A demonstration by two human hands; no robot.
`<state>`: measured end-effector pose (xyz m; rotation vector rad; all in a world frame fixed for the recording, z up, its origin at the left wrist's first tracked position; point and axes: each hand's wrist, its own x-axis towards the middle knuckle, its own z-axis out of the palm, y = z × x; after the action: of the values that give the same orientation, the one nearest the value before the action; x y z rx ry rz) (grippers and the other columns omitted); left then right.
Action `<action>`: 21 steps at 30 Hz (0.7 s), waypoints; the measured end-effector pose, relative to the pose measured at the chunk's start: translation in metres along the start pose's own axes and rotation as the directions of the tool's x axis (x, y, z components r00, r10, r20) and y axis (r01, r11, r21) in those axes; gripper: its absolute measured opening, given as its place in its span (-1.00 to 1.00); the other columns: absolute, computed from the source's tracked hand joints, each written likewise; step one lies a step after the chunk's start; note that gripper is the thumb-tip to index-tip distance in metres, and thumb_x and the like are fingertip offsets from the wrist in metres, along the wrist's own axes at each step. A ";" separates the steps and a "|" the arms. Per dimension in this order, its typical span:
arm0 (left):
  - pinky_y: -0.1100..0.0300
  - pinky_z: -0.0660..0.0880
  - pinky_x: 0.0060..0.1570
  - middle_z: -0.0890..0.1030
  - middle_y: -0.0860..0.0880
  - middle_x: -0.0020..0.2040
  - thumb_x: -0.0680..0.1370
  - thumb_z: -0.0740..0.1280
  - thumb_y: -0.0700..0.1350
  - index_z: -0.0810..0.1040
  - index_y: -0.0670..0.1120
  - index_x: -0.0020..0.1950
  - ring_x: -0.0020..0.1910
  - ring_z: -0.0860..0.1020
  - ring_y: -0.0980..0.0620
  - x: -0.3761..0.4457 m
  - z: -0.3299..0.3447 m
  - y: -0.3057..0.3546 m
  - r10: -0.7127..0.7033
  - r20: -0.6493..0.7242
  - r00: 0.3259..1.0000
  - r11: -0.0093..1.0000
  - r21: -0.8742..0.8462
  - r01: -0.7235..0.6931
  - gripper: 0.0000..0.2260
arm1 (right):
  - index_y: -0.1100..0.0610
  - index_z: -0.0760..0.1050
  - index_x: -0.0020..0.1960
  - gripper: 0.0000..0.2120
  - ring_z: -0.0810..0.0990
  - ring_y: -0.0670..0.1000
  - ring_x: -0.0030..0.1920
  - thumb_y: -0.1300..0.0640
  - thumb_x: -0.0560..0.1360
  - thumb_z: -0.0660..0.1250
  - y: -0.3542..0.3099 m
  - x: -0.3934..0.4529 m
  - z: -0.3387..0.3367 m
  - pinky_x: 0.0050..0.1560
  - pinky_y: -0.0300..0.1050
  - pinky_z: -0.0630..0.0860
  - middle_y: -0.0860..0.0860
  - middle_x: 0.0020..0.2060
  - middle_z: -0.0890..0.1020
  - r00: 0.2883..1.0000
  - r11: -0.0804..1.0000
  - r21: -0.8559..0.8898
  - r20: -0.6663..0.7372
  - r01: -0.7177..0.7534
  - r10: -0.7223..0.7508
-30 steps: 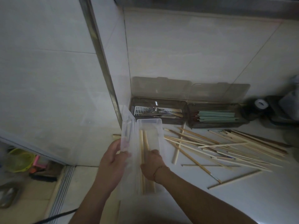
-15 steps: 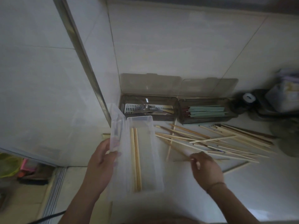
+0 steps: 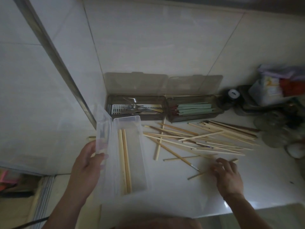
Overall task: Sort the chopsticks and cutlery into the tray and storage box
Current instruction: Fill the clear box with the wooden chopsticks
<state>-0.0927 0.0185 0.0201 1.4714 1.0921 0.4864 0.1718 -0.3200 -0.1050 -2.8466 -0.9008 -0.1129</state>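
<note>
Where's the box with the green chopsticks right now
In the head view, the smoky box of green chopsticks sits at the back of the counter against the tiled wall, lid open, right of the matching cutlery box and behind the scattered wooden chopsticks.

Left hand (image 3: pixel 87 161) thumb-forward in a grip, right hand (image 3: pixel 228 176) fingers curled down.

We list one white counter (image 3: pixel 257 187) bearing: scattered wooden chopsticks (image 3: pixel 206 139), clear storage box (image 3: pixel 132 156), two smoky lidded trays (image 3: pixel 137 108).
</note>
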 end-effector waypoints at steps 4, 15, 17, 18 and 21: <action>0.13 0.52 -0.13 0.59 0.08 0.14 0.60 0.26 -0.17 0.52 0.11 0.16 0.02 0.61 0.07 0.000 -0.002 -0.001 -0.003 0.014 1.000 1.000 -0.001 0.003 -0.78 | 0.01 0.58 -0.09 -0.81 0.46 0.19 0.08 0.00 0.46 0.20 -0.011 0.004 -0.014 -0.05 0.04 0.39 0.01 0.00 0.63 0.973 0.975 -0.009 -0.064 0.223 -0.223; -0.11 0.55 0.08 0.59 0.24 0.10 0.40 0.20 0.10 0.52 0.26 0.13 0.06 0.60 0.09 -0.003 -0.004 0.000 -0.041 -0.010 0.999 0.998 0.040 0.041 -0.68 | 0.06 0.46 -0.03 -0.85 0.52 -0.15 -0.18 0.25 0.52 0.16 -0.247 0.047 -0.087 -0.12 -0.31 0.46 -0.03 -0.15 0.55 0.914 0.473 0.783 -0.337 0.405 -0.225; -0.14 0.54 0.09 0.59 0.25 0.10 0.40 0.20 0.09 0.50 0.31 0.12 0.06 0.60 0.08 -0.004 -0.004 0.000 -0.039 -0.012 0.999 0.998 0.040 0.040 -0.68 | 0.07 0.49 0.05 -0.79 0.57 -0.03 -0.12 0.28 0.51 0.17 -0.276 0.049 -0.072 -0.05 -0.15 0.53 0.04 -0.07 0.57 0.907 0.594 0.710 -0.159 0.379 -0.389; -0.13 0.54 0.08 0.60 0.27 0.07 0.40 0.20 0.08 0.50 0.35 0.10 0.05 0.61 0.08 -0.005 -0.003 0.001 -0.032 -0.013 0.999 0.999 0.040 0.033 -0.69 | 0.09 0.47 0.13 -0.73 0.58 0.07 -0.10 0.32 0.50 0.18 -0.288 0.050 -0.064 -0.02 -0.06 0.54 0.08 -0.01 0.54 0.898 0.690 0.643 0.008 0.332 -0.440; -0.11 0.56 0.04 0.60 0.32 -0.01 0.41 0.20 0.04 0.50 0.37 0.05 -0.01 0.62 0.10 -0.005 -0.003 0.003 -0.026 -0.010 1.000 0.999 0.038 0.026 -0.71 | 0.18 0.34 0.31 -0.57 0.55 0.19 0.04 0.39 0.46 0.19 -0.310 0.054 -0.043 0.10 0.01 0.52 0.14 0.16 0.40 0.765 0.910 0.345 0.513 0.231 -0.389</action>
<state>-0.0967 0.0164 0.0251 1.4879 1.1324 0.4570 0.0360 -0.0465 -0.0185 -2.4663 -1.3763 0.8162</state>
